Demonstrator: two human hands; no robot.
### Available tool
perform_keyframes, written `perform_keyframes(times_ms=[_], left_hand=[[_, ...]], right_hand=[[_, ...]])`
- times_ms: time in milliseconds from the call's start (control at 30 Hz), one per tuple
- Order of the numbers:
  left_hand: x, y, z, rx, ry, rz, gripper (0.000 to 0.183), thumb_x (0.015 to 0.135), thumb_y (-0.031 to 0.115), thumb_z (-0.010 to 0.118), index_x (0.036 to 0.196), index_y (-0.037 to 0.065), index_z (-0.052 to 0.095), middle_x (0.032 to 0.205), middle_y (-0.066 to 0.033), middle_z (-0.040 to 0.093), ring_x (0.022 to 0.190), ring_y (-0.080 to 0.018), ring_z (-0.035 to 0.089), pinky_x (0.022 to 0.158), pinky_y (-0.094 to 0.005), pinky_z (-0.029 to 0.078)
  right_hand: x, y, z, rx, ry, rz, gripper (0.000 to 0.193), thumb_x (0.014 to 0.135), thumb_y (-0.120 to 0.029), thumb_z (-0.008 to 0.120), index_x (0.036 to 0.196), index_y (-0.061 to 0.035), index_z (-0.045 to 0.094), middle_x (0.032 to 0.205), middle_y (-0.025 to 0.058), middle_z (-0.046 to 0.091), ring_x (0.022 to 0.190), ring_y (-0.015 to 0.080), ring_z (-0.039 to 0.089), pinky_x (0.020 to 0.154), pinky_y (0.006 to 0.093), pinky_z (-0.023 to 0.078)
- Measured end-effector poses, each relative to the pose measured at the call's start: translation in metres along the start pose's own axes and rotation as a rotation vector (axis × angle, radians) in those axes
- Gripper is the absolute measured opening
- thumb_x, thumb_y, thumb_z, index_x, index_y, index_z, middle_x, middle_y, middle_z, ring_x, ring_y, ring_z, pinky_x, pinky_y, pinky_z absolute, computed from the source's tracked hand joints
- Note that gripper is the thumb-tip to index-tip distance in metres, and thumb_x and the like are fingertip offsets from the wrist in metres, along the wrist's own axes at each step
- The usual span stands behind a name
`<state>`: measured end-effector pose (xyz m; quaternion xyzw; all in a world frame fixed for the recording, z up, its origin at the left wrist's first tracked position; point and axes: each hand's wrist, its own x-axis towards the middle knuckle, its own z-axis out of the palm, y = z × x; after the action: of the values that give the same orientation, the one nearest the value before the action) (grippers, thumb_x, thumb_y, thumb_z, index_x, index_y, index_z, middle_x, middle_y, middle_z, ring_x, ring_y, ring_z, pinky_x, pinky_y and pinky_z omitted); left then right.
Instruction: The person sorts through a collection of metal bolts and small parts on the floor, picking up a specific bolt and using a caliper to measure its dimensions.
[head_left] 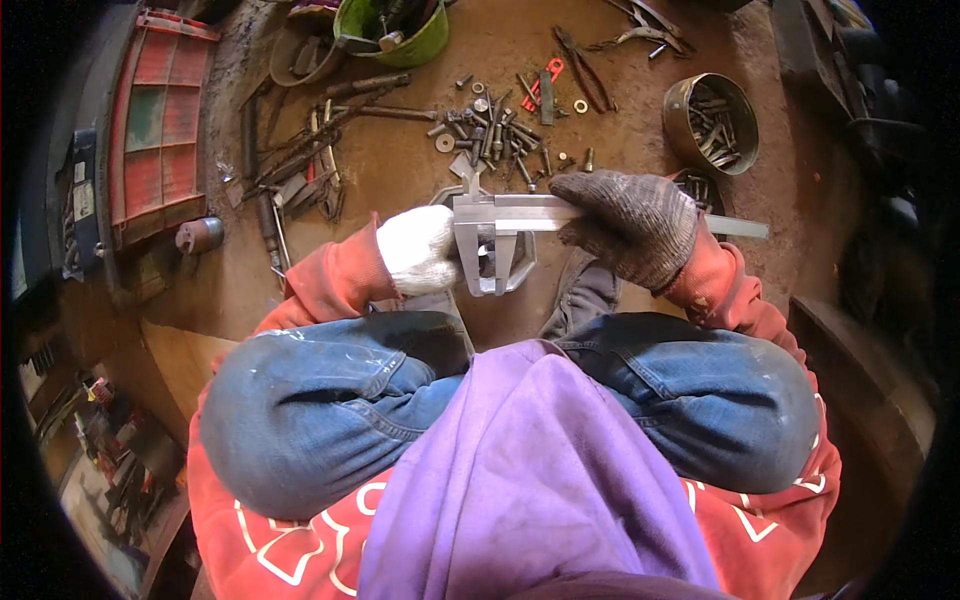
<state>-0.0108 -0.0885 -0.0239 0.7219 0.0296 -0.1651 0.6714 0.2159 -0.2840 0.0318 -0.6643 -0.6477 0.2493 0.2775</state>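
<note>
My right hand (640,225), in a dark, dirty knit glove, is closed round the beam of a steel vernier caliper (530,213) held in front of my shins. The caliper's long jaws point toward me, and its beam end sticks out past the right side of that hand. My left hand (418,250), in a white glove, is closed at the jaw end. A grey angular metal frame (523,268) shows behind and between the jaws, next to the left fingers. Whether the jaws touch it I cannot tell. The left fingertips are partly hidden.
Beyond my hands lies a pile of bolts (495,135) with washers and nuts. Pliers (585,70) rest at the far side. A round tin (672,125) of metal pieces stands right; a green bucket (430,40) stands far left. Rods and bars (330,120) lie left.
</note>
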Motion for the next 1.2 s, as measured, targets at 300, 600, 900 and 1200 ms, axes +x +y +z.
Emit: perform_keyframes(times_ms=[300, 600, 900, 1200], left_hand=[[0.002, 0.015, -0.002, -0.052, -0.058, -0.013, 0.05, 0.09, 0.009, 0.067, 0.138, 0.003, 0.053, 0.126, -0.0099, 0.064, 0.113, -0.0177, 0.061, 0.1, -0.0332, 0.049], [0.002, 0.014, -0.003, 0.072, -0.028, 0.059, 0.048, 0.09, 0.009, 0.067, 0.136, 0.003, 0.055, 0.125, -0.0104, 0.065, 0.112, -0.0182, 0.061, 0.099, -0.0338, 0.049], [-0.001, 0.001, 0.003, -0.163, 0.006, 0.043, 0.04, 0.088, 0.006, 0.059, 0.128, 0.005, 0.062, 0.122, -0.0167, 0.067, 0.111, -0.0302, 0.064, 0.098, -0.0377, 0.048], [0.001, 0.002, 0.003, 0.044, -0.057, -0.011, 0.033, 0.087, 0.008, 0.062, 0.12, 0.005, 0.067, 0.114, -0.0169, 0.07, 0.103, -0.0289, 0.067, 0.092, -0.0368, 0.051]], right_hand=[[0.0, 0.007, 0.007, 0.045, 0.017, -0.015, 0.04, 0.087, -0.023, 0.074, 0.121, -0.0044, 0.065, 0.101, 0.0182, 0.07, 0.092, 0.0371, 0.069, 0.078, 0.0421, 0.056], [-0.001, 0.004, 0.005, 0.034, -0.012, 0.031, 0.04, 0.087, -0.025, 0.073, 0.121, -0.0051, 0.065, 0.102, 0.0174, 0.07, 0.092, 0.0364, 0.069, 0.078, 0.0422, 0.056], [0.004, 0.002, 0.007, 0.003, -0.019, 0.028, 0.041, 0.086, -0.028, 0.073, 0.121, -0.0073, 0.065, 0.103, 0.0168, 0.07, 0.092, 0.0368, 0.068, 0.078, 0.0432, 0.056], [0.0, 0.01, 0.011, 0.036, -0.011, 0.082, 0.039, 0.087, -0.03, 0.072, 0.12, -0.0096, 0.066, 0.104, 0.0156, 0.071, 0.091, 0.036, 0.069, 0.077, 0.0427, 0.057]])
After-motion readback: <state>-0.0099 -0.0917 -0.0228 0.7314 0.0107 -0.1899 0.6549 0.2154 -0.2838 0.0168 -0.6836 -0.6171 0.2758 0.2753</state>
